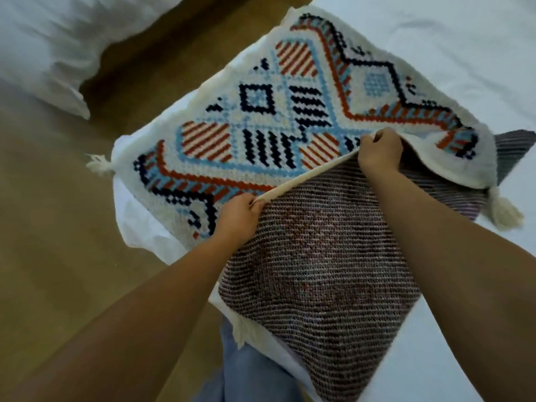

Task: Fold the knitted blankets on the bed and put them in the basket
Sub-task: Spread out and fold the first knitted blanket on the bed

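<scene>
- Head view: the cream knitted blanket with red, blue and black diamond shapes (pixel 261 111) is being held over a corner of the white bed (pixel 464 53).
- Its cream edge is being pinched by the left hand (pixel 237 216) with curled fingers.
- The same edge is being gripped further along by the right hand (pixel 380 153).
- A first fold is probably only being started.
- A grey striped blanket (pixel 510 152) is being partly covered.
- No basket is being shown, so the putting away is likely being left for later.

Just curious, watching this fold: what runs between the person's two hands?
In the head view, the cream border of the patterned blanket runs straight from the left hand to the right hand. Both hands pinch it.
</scene>
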